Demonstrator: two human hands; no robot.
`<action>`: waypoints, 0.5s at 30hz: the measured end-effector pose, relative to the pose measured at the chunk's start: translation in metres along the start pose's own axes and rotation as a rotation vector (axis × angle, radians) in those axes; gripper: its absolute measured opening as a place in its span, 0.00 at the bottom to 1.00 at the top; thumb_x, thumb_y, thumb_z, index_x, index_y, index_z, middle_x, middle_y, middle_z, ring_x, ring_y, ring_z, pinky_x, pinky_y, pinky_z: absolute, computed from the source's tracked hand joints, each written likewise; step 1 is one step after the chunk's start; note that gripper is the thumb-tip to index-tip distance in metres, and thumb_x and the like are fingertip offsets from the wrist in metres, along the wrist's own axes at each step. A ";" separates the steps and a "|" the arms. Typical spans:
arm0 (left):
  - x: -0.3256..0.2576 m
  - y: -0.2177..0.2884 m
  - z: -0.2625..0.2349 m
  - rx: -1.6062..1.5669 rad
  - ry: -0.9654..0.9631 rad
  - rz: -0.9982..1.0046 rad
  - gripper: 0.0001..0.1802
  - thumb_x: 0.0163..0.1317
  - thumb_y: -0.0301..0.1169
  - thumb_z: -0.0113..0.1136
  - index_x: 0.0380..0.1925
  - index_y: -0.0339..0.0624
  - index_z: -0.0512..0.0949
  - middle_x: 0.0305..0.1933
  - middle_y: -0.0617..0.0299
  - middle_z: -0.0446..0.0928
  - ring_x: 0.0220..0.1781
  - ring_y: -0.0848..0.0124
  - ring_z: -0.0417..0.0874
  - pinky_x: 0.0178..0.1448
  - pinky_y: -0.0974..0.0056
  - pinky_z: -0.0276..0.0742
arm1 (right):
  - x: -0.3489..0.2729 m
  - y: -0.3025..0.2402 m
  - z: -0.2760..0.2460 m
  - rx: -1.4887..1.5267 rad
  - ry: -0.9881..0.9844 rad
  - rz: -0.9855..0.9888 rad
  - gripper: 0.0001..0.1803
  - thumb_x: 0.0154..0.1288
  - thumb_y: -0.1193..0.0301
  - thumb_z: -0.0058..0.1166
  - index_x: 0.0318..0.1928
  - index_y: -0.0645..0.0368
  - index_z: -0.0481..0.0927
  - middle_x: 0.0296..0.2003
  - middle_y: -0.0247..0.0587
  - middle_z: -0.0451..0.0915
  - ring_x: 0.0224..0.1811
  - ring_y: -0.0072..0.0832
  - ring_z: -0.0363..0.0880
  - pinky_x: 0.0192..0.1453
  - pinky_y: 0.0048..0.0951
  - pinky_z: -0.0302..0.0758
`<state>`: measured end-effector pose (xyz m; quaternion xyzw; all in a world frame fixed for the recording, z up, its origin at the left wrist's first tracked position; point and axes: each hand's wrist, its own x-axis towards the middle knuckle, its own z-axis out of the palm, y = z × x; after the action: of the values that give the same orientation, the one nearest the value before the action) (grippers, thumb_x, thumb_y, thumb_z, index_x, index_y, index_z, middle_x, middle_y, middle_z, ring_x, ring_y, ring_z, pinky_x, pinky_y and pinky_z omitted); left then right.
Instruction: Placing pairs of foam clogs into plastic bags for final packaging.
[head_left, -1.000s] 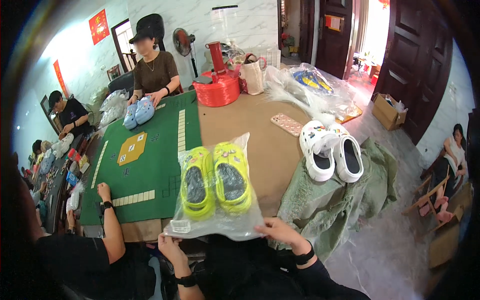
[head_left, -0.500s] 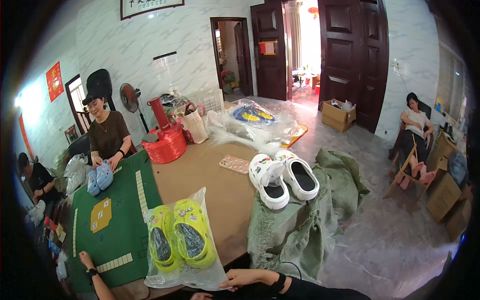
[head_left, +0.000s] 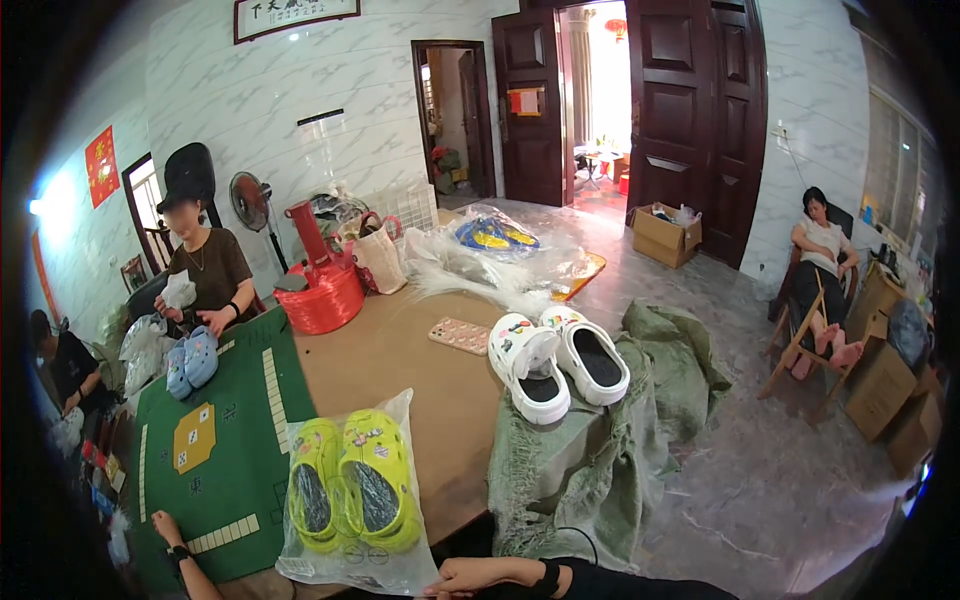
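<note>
At the table's front edge, my right hand (head_left: 474, 574) pinches the lower corner of a clear plastic bag (head_left: 408, 560). Inside the bag lies a pair of lime-yellow clogs (head_left: 378, 472) with small charms on them. My left hand does not show. A pair of white clogs (head_left: 540, 385) with colourful charms rests to the right, on green woven sacking (head_left: 600, 470). Beyond the bag, a phone in a patterned pink case (head_left: 459, 335) lies on the brown tabletop (head_left: 380, 350).
Someone across holds white crumpled material (head_left: 179, 290) near blue clogs (head_left: 192, 362) on a green mahjong mat (head_left: 255, 445). Another person's hand (head_left: 166, 526) rests at lower left. A red twine roll (head_left: 322, 302) stands behind. A person sits in a wooden chair (head_left: 800, 350) at right.
The bagged clogs shift slightly left and down in view. The person across now lifts white material, with one hand off the blue clogs. A sliver of hand at the bottom edge has gone.
</note>
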<state>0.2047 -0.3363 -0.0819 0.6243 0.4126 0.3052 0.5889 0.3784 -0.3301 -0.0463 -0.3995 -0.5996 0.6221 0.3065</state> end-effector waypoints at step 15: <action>0.006 -0.007 -0.023 -0.430 -0.172 -0.157 0.11 0.65 0.30 0.56 0.42 0.34 0.75 0.41 0.53 0.78 0.37 0.69 0.77 0.42 0.67 0.72 | -0.016 -0.026 0.001 0.117 0.008 -0.014 0.31 0.73 0.56 0.41 0.12 0.58 0.73 0.15 0.39 0.78 0.15 0.21 0.69 0.21 0.25 0.66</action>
<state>0.1866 -0.3208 -0.0865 0.4743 0.3339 0.2848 0.7632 0.3830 -0.3416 -0.0189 -0.3789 -0.5638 0.6524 0.3361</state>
